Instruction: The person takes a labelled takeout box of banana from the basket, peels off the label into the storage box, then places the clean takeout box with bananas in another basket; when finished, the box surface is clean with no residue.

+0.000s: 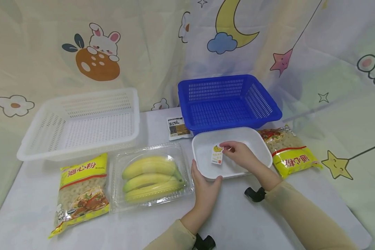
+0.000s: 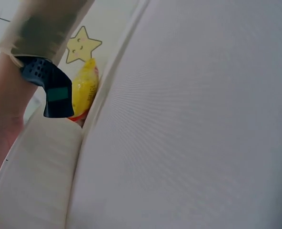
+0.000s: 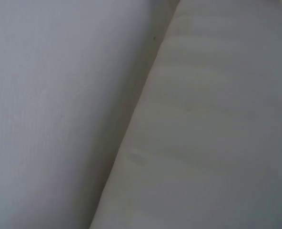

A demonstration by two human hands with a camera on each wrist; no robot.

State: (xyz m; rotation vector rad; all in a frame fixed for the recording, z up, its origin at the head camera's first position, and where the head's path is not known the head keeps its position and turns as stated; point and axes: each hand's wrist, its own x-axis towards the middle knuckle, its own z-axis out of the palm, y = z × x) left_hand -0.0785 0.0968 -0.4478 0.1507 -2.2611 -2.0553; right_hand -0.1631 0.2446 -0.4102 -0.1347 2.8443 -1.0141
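Note:
In the head view, my right hand [image 1: 238, 154] reaches into a white tray [image 1: 259, 152] and pinches the upper right corner of a small card [image 1: 217, 155] printed with bananas. Whether the card touches the tray floor, I cannot tell. My left hand [image 1: 206, 191] holds the tray's near left corner, fingers along the left side and thumb at the front wall. Left of that hand lies a clear plastic box [image 1: 150, 177] with several bananas [image 1: 153, 178] inside. The left wrist view catches the tray's outer wall [image 2: 41, 176] and my right forearm. Only pale surfaces fill the right wrist view.
Behind the tray stands a blue basket [image 1: 228, 107], with a small packet [image 1: 177, 128] beside it. A white basket [image 1: 100, 128] is at the back left. Yellow pasta bags lie at the left [image 1: 84, 194] and right [image 1: 292, 151]. A printed curtain [image 1: 156, 45] hangs behind the table.

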